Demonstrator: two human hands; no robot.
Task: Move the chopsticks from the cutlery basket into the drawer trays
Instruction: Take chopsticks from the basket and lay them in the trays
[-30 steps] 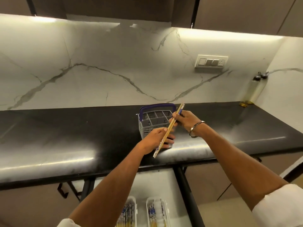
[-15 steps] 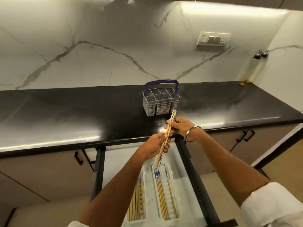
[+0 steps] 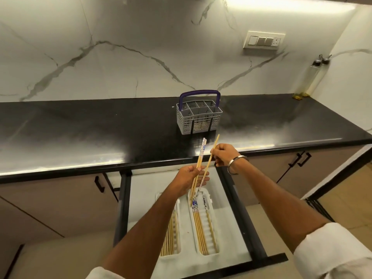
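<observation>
A person stands at a dark surface, above an open drawer. The left hand grips a small bundle of chopsticks near their lower ends, tips slanting down toward the right tray. The right hand pinches one chopstick at its upper part, wrist bent inward. These sticks look light, stiff and smooth, so they may slip; a mid-length hold seems safest. The cutlery basket sits near the surface's front edge.
</observation>
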